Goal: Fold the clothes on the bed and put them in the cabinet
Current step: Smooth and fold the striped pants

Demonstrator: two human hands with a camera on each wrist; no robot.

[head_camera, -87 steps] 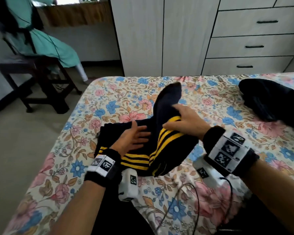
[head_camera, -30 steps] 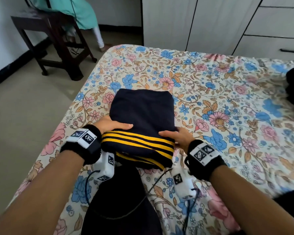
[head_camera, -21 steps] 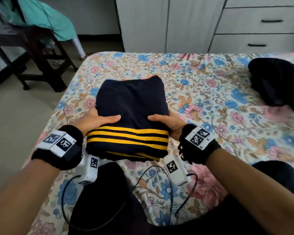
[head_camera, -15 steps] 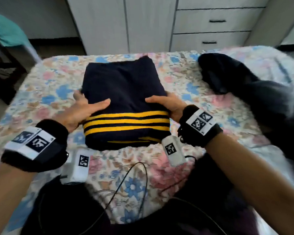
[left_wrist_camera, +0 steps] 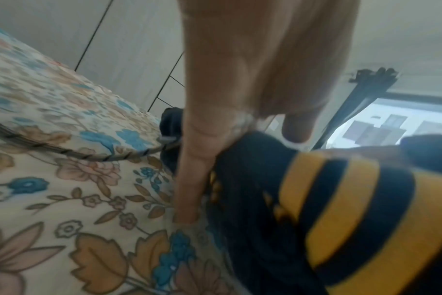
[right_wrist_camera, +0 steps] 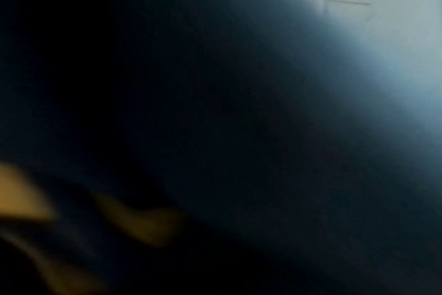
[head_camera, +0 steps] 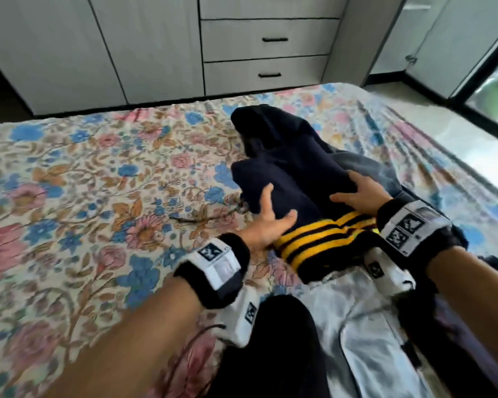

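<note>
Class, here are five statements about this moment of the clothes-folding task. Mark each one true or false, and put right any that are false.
1. Both hands grip the folded navy garment with yellow stripes. True: the left hand and the right hand hold its two sides.
2. The garment is already inside the cabinet. False: it is over the bed, and the doors in view are shut.
3. The bedsheet is plain white. False: it has a floral print.
4. A second dark garment lies on the bed beyond the striped one. True.
5. One drawer stands open. False: the drawers in view are shut.
</note>
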